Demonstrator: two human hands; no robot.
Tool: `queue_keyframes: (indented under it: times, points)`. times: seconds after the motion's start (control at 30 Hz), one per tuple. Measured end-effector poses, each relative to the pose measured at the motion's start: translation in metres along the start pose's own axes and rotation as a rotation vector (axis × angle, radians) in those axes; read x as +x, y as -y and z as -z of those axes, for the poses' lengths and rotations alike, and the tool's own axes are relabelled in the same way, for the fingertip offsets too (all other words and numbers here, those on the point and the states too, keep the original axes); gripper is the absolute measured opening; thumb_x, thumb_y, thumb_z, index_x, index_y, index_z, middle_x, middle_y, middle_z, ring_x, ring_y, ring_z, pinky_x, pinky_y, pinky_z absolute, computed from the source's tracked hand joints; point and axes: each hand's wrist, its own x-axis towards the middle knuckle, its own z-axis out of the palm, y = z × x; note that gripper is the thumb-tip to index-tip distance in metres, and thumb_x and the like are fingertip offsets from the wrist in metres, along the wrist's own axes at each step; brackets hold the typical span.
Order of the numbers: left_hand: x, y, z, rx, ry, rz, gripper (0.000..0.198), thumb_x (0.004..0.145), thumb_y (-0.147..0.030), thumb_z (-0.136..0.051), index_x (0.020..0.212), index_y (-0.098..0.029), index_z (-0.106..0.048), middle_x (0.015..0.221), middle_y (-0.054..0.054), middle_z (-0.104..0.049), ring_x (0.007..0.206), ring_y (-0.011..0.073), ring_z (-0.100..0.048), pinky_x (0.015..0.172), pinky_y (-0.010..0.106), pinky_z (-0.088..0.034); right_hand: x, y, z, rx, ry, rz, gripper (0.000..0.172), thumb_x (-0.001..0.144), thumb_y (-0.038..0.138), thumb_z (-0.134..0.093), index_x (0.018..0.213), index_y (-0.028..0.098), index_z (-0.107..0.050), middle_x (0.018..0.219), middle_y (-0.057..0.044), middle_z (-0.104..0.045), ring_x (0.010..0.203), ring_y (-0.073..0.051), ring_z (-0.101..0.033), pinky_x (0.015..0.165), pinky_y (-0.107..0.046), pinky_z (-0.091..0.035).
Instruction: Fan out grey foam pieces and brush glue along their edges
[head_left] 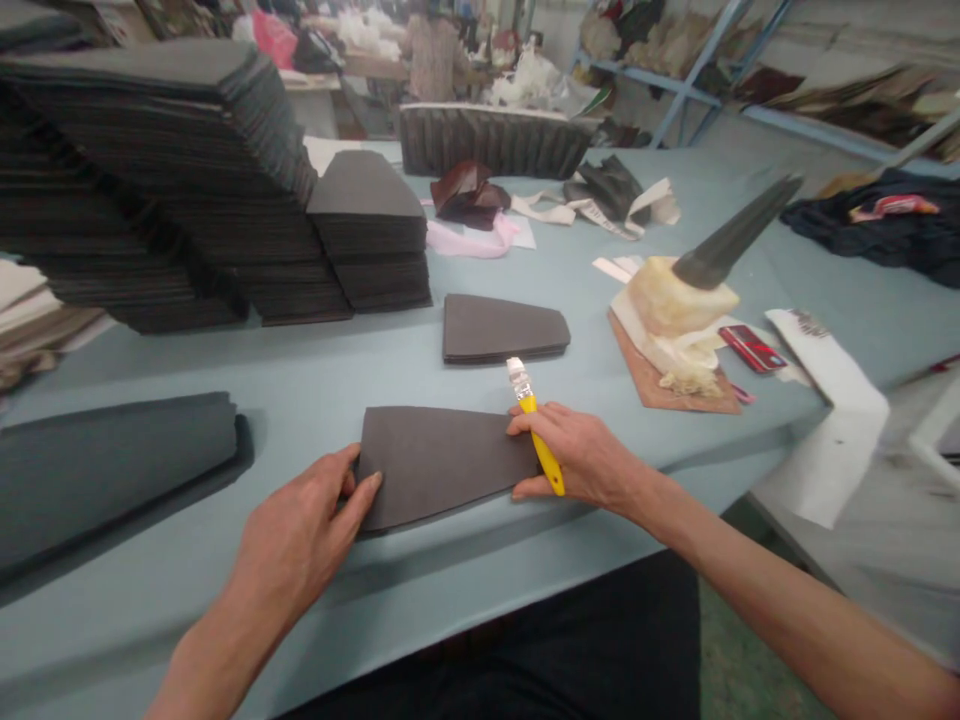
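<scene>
Flat on the table in front of me lies a thin stack of dark grey tapered panels [442, 465]. My left hand [307, 525] grips its wide left end, thumb on top and fingers at the far edge. At the narrow right end, my right hand [581, 455] touches the stack with thumb and fingers. That hand also holds a paintbrush [546, 450] with a yellow handle, its whitish bristles pointing away from me. Just beyond the brush sits a smaller pile of similar grey panels [502, 328].
Tall stacks of dark panels [180, 190] rise at the back left. More dark pieces [112, 460] lie at the left. A glue-crusted container [667, 300] with a dark, slanted handle stands at the right on a brown board, beside a red box [752, 349]. Scraps [469, 195] lie behind.
</scene>
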Motion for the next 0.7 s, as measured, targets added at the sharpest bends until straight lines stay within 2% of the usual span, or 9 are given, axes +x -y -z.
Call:
queue_keyframes:
  times: [0.27, 0.43, 0.7]
  points:
    - [0.002, 0.003, -0.003, -0.116, -0.053, 0.001, 0.077, 0.094, -0.07, -0.037, 0.139, -0.015, -0.067, 0.091, 0.006, -0.075, 0.086, 0.0291, -0.071, 0.083, 0.04, -0.05, 0.0, -0.002, -0.008, 0.036, -0.013, -0.022, 0.072, 0.079, 0.071, -0.091, 0.127, 0.023, -0.067, 0.124, -0.015, -0.08, 0.106, -0.033, -0.077, 0.088, -0.045, -0.064]
    - [0.001, 0.004, -0.005, -0.164, -0.101, -0.004, 0.074, 0.095, -0.069, -0.041, 0.138, -0.016, -0.07, 0.086, 0.004, -0.074, 0.081, 0.0263, -0.071, 0.075, 0.037, -0.048, -0.001, -0.003, -0.011, 0.037, -0.019, -0.023, 0.07, 0.081, 0.07, -0.091, 0.127, 0.023, -0.065, 0.135, -0.017, -0.077, 0.113, -0.034, -0.077, 0.096, -0.047, -0.063]
    - [-0.004, 0.004, -0.013, -0.136, -0.179, -0.036, 0.055, 0.103, -0.056, -0.044, 0.135, -0.021, -0.071, 0.1, 0.005, -0.081, 0.091, 0.0245, -0.074, 0.081, 0.035, -0.051, -0.002, -0.004, -0.012, 0.048, 0.011, -0.048, 0.071, 0.081, 0.067, -0.092, 0.128, 0.022, -0.064, 0.136, -0.018, -0.076, 0.118, -0.036, -0.075, 0.1, -0.052, -0.063]
